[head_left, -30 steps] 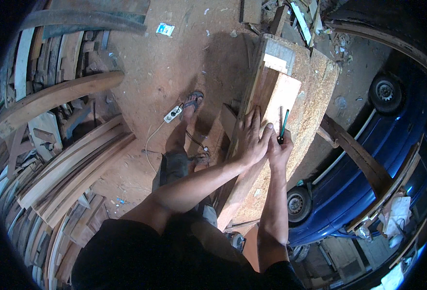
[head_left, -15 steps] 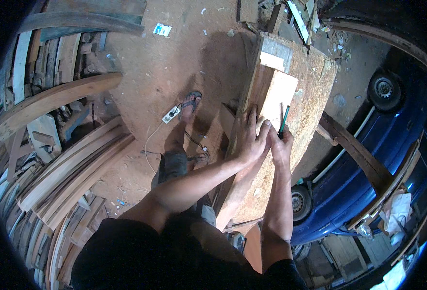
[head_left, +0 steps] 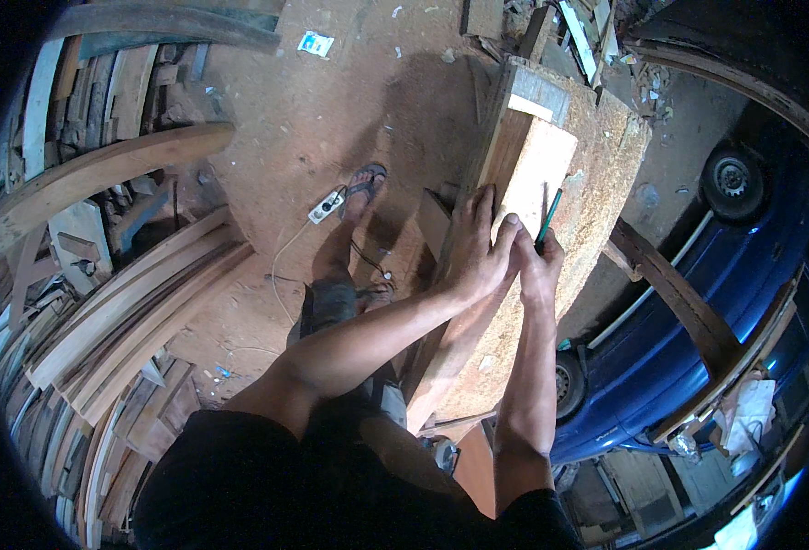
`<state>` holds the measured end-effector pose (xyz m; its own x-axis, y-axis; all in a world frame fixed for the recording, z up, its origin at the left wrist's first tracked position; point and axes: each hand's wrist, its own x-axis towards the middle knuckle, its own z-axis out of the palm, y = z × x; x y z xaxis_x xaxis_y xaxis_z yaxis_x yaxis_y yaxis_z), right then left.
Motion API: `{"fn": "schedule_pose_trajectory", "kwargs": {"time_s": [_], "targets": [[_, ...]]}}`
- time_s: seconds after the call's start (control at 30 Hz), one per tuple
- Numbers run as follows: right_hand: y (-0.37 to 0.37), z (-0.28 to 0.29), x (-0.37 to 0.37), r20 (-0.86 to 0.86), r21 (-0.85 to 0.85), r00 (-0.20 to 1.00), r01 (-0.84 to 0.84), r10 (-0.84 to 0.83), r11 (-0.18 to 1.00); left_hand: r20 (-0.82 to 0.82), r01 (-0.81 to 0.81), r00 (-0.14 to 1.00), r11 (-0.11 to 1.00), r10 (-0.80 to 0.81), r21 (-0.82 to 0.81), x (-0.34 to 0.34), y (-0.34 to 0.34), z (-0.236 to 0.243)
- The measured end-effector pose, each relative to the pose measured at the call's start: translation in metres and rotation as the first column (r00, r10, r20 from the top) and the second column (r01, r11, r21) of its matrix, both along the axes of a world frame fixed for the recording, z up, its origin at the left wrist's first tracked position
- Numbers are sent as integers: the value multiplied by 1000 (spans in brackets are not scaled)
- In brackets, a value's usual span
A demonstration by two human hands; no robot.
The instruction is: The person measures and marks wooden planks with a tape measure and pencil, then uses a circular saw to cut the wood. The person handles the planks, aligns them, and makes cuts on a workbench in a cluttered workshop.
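A thick wooden beam (head_left: 539,160) with a pale, smooth top face lies lengthwise on the workbench (head_left: 608,179). My left hand (head_left: 480,246) grips the beam's left edge, its fingers along the darker side and its thumb on top. Close beside it, almost touching that thumb, my right hand (head_left: 537,261) is closed round a dark green pencil (head_left: 551,215). The pencil's upper end sticks out past the fingers and leans to the right. Its tip is hidden by my hand.
Sawdust coats the bench top. Stacked boards (head_left: 139,307) fill the left side. A power strip (head_left: 326,207) with a cable lies by my foot. A blue vehicle (head_left: 698,302) stands to the right, with a timber (head_left: 679,298) jutting between it and the bench.
The view has shifted slightly. Both hands stay together on the beam with the same holds, and the pencil leans a little further to the right.
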<state>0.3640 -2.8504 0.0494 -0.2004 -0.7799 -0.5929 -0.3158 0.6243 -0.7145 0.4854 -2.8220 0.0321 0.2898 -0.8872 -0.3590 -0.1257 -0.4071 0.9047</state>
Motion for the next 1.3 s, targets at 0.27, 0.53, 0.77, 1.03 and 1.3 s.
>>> {"fn": "schedule_pose_trajectory", "kwargs": {"time_s": [0.27, 0.53, 0.77, 1.03, 1.3], "targets": [[-4, 10, 8, -10, 17, 999, -40, 40, 999, -25, -12, 1000, 1000, 11, -14, 1, 2, -6], [-6, 9, 13, 55, 42, 999, -1, -1, 999, -74, -27, 997, 1000, 26, -16, 8, 3, -10], [-14, 4, 13, -7, 67, 999, -38, 38, 997, -541, -68, 837, 997, 79, 41, 8, -22, -40], [-22, -5, 7, 89, 64, 996, 22, -27, 998, -472, 16, 881, 996, 28, 89, 1, -25, -37], [-26, -2, 7, 86, 91, 996, 5, -13, 996, -484, -56, 868, 991, 109, 123, -10, -24, -47]]}}
